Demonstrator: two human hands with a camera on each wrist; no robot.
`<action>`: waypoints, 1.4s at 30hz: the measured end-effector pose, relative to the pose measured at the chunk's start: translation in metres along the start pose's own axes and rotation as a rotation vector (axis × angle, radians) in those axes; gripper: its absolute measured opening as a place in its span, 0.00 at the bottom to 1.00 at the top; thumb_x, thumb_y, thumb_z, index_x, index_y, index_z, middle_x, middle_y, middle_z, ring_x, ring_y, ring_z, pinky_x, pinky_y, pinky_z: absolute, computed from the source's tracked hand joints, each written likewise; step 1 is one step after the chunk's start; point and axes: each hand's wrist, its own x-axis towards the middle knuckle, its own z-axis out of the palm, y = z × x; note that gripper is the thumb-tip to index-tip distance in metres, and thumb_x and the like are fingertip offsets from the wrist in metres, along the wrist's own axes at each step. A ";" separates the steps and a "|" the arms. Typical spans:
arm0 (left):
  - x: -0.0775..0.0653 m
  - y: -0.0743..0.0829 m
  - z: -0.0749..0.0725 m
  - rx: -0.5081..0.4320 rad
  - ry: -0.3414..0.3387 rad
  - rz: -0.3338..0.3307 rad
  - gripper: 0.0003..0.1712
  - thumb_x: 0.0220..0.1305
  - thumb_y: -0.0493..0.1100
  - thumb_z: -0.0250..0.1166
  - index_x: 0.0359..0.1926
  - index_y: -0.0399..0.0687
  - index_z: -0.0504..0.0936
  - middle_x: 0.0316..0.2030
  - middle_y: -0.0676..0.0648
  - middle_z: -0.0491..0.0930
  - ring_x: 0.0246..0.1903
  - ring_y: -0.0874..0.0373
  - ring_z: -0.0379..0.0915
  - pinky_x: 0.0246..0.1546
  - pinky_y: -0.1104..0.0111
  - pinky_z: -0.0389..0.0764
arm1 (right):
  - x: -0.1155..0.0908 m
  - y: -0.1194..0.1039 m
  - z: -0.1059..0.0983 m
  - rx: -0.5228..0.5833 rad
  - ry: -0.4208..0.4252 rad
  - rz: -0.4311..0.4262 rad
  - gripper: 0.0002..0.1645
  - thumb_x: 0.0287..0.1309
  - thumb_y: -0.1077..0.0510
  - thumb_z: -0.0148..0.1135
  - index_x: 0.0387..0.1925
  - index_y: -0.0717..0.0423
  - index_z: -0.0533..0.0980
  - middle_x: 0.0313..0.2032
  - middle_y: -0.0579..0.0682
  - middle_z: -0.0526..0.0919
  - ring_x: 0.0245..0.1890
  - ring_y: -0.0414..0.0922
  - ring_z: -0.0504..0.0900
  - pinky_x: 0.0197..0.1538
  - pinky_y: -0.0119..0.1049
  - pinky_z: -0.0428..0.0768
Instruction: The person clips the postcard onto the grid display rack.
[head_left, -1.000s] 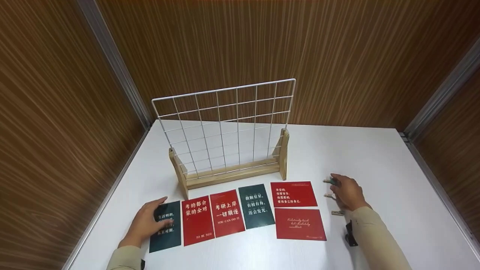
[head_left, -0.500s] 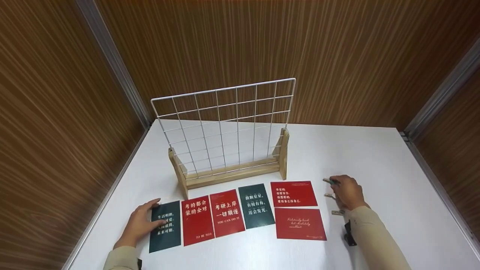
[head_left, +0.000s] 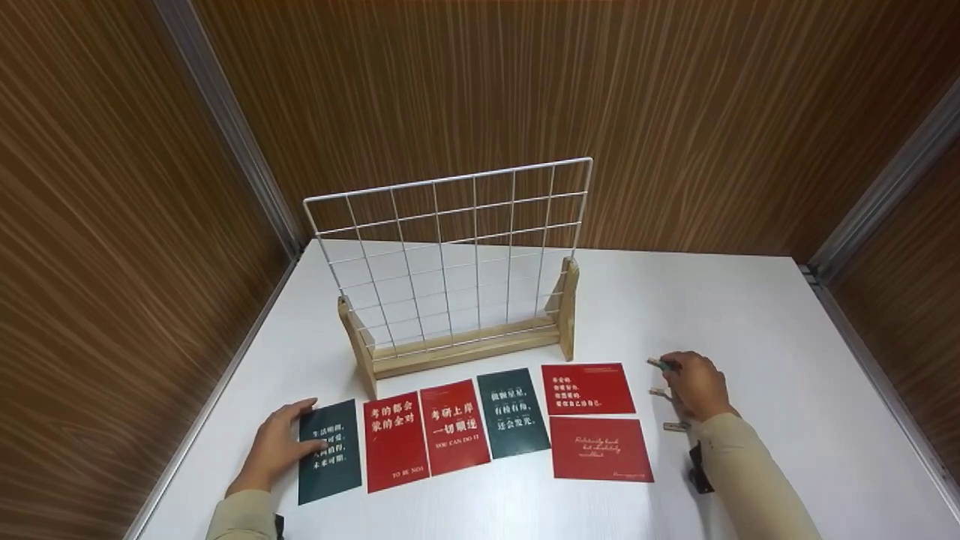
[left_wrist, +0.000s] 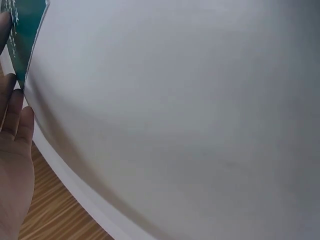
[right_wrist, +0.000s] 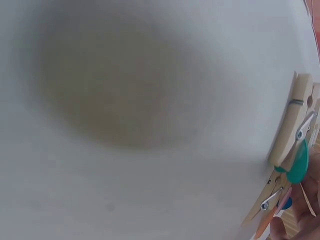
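My L hand (head_left: 271, 448) is lower left, fingers spread, thumb over part of the far-left green card (head_left: 339, 461), hiding bits of its Chinese text. L wrist cam gets only a strip of that card, cut off top left. My R hand (head_left: 699, 386), lower right, has fingertips at the teal-marked clothespin (head_left: 655, 362), covering part; can't tell if they're pinching it. R wrist cam crops the pins at its right edge. Readable: "TO BE NO1" on one red card (head_left: 396, 446), "YOU CAN DO IT" on the next red card (head_left: 454, 456); cursive on the lower-right red card (head_left: 602, 466) is v. small. White counter (head_left: 675, 300), wire rack w/ wood base (head_left: 465, 354) approx. centre, brown wood-grain walls (head_left: 480, 90) behind + both sides.
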 end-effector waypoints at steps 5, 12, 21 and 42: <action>0.002 -0.001 -0.001 0.017 -0.006 -0.030 0.49 0.42 0.40 0.79 0.66 0.38 0.66 0.60 0.33 0.67 0.62 0.36 0.57 0.62 0.44 0.58 | -0.001 -0.001 -0.001 0.016 -0.010 0.015 0.17 0.60 0.66 0.60 0.51 0.67 0.76 0.45 0.65 0.80 0.47 0.62 0.77 0.50 0.58 0.73; 0.008 -0.001 -0.001 0.022 -0.038 -0.069 0.53 0.38 0.42 0.80 0.67 0.38 0.64 0.59 0.32 0.66 0.61 0.36 0.58 0.62 0.45 0.59 | -0.002 0.001 -0.001 0.032 -0.023 0.032 0.18 0.61 0.66 0.59 0.52 0.67 0.75 0.45 0.65 0.80 0.48 0.61 0.77 0.51 0.57 0.73; 0.011 0.003 -0.002 0.026 -0.062 -0.074 0.53 0.37 0.41 0.81 0.66 0.39 0.66 0.56 0.32 0.69 0.57 0.37 0.63 0.60 0.44 0.62 | -0.003 0.000 -0.003 0.074 -0.028 0.060 0.18 0.62 0.65 0.58 0.53 0.67 0.75 0.45 0.65 0.79 0.49 0.61 0.76 0.52 0.56 0.73; 0.010 0.003 -0.002 0.001 -0.052 -0.089 0.56 0.38 0.38 0.80 0.69 0.38 0.61 0.56 0.29 0.62 0.53 0.37 0.63 0.60 0.44 0.62 | -0.003 -0.003 -0.007 0.263 0.000 0.097 0.19 0.63 0.63 0.59 0.54 0.65 0.73 0.46 0.62 0.80 0.46 0.55 0.78 0.47 0.45 0.76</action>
